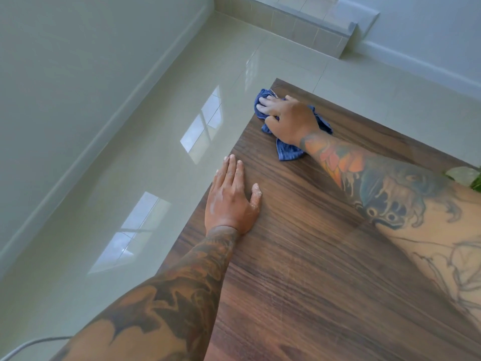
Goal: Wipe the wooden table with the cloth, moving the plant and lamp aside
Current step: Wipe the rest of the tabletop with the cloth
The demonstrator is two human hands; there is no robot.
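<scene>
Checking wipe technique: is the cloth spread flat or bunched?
Bunched: the blue cloth lies crumpled under the right hand, folds sticking out.

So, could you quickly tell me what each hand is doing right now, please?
Left hand: open, flat on the wooden table, holding nothing.
Right hand: open, fingers straight, pressing the blue cloth onto the table's far corner.

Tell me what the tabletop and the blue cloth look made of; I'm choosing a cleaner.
The table looks like dark wood or wood-look laminate, matte: straight grain lines, little glare. Which one, I cannot tell. The cloth under the right hand looks like soft ribbed terry or microfibre, bunched in folds.
</scene>
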